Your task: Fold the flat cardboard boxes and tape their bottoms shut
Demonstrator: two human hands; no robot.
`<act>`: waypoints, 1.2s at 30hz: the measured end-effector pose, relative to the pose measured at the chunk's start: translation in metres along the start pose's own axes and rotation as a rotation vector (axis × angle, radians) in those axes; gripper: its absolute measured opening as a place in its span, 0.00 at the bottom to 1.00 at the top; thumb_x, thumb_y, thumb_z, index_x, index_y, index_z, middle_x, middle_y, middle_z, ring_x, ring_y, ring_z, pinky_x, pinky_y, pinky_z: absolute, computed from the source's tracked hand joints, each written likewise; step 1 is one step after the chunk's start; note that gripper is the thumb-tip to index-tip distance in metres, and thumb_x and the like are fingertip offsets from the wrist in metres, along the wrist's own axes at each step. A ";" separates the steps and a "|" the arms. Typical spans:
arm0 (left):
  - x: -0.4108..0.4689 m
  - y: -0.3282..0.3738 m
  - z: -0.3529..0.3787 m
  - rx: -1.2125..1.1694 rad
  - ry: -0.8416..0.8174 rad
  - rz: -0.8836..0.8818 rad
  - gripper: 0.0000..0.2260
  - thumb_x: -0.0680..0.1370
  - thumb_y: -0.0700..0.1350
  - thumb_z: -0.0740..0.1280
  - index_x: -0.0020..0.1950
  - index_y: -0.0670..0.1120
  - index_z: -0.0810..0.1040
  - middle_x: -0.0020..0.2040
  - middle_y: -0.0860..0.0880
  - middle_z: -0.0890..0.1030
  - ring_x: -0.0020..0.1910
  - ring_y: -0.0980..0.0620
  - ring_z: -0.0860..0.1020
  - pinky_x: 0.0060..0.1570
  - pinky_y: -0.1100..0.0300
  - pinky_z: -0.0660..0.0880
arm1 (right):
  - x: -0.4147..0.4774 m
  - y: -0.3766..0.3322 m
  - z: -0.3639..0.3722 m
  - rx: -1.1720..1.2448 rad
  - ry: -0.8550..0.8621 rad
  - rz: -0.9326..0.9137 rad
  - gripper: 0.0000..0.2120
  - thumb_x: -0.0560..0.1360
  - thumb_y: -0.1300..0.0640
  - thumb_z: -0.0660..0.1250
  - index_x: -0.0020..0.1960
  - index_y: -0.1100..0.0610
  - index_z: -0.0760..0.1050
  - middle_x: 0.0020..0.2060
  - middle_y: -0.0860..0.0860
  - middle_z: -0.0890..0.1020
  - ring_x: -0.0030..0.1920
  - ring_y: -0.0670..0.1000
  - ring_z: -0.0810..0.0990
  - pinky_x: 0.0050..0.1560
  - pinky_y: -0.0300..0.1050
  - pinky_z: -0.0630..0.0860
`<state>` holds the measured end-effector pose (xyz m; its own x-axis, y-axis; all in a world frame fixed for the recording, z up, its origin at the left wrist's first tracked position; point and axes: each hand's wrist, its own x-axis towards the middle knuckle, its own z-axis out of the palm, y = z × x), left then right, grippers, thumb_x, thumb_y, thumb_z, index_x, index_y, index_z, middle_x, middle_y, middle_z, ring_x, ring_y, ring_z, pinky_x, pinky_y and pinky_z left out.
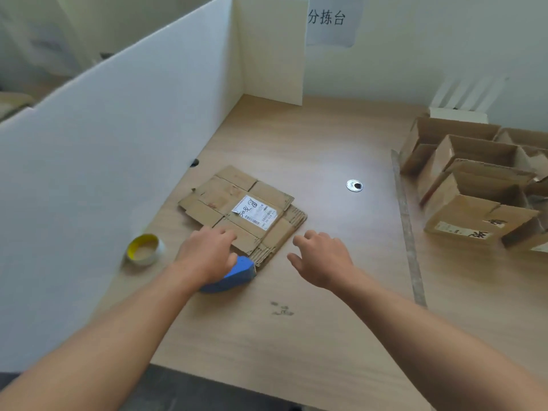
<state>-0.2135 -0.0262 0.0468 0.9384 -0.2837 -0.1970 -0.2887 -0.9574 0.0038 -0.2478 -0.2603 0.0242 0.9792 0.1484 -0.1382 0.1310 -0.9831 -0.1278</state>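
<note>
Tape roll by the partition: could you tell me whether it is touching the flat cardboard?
Apart. The head view shows bare table between the tape roll and the flat cardboard.

On my feed the only parts of the person I see are two arms and their hands. The left forearm (118, 336) and the right forearm (430, 330) are bare from the lower edge of the view up to the wrists, with skin showing along their whole length. The wide lens makes both look broad close to the camera and narrow toward the wrists. The left hand (207, 256) and the right hand (321, 259) are bare too, and I see their backs and knuckles. The fingers are slightly blurred, so I cannot make out the nails. A dark grey band (178, 390) runs under the arms at the bottom edge; I cannot tell whether it is clothing.
</note>
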 end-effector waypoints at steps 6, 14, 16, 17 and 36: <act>0.034 -0.033 -0.007 0.106 -0.040 -0.033 0.16 0.79 0.52 0.59 0.66 0.50 0.73 0.60 0.51 0.75 0.60 0.48 0.72 0.55 0.54 0.69 | 0.050 -0.013 0.008 0.021 -0.036 -0.044 0.18 0.81 0.42 0.56 0.61 0.52 0.73 0.57 0.51 0.77 0.58 0.58 0.77 0.50 0.50 0.71; 0.087 -0.100 0.006 -0.048 -0.087 -0.141 0.20 0.80 0.52 0.60 0.72 0.52 0.70 0.68 0.51 0.73 0.66 0.48 0.70 0.61 0.54 0.69 | 0.121 -0.033 0.031 0.140 -0.186 0.081 0.16 0.80 0.42 0.56 0.59 0.51 0.73 0.54 0.51 0.77 0.53 0.54 0.76 0.47 0.49 0.74; 0.109 -0.120 0.015 -0.072 -0.091 -0.148 0.20 0.80 0.51 0.59 0.72 0.51 0.70 0.68 0.50 0.73 0.67 0.48 0.70 0.62 0.53 0.69 | 0.137 -0.038 0.041 0.167 -0.222 0.144 0.17 0.80 0.42 0.56 0.60 0.52 0.72 0.55 0.51 0.76 0.55 0.55 0.76 0.47 0.49 0.73; 0.122 -0.129 0.021 -0.073 -0.093 -0.142 0.20 0.80 0.51 0.59 0.72 0.51 0.70 0.68 0.50 0.73 0.67 0.47 0.70 0.62 0.53 0.69 | 0.143 -0.040 0.046 0.181 -0.236 0.183 0.18 0.80 0.42 0.56 0.62 0.52 0.72 0.56 0.52 0.76 0.56 0.55 0.76 0.47 0.49 0.72; 0.249 -0.154 0.075 -0.550 -0.211 -0.257 0.30 0.77 0.62 0.66 0.70 0.42 0.69 0.72 0.39 0.64 0.72 0.38 0.61 0.70 0.49 0.60 | 0.208 -0.063 0.089 1.084 0.056 1.042 0.31 0.62 0.33 0.64 0.59 0.48 0.77 0.59 0.53 0.78 0.54 0.53 0.80 0.60 0.56 0.77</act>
<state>0.0501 0.0544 -0.0766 0.8912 -0.0789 -0.4466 0.1324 -0.8966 0.4226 -0.0659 -0.1578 -0.0837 0.5670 -0.5765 -0.5884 -0.7581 -0.0857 -0.6465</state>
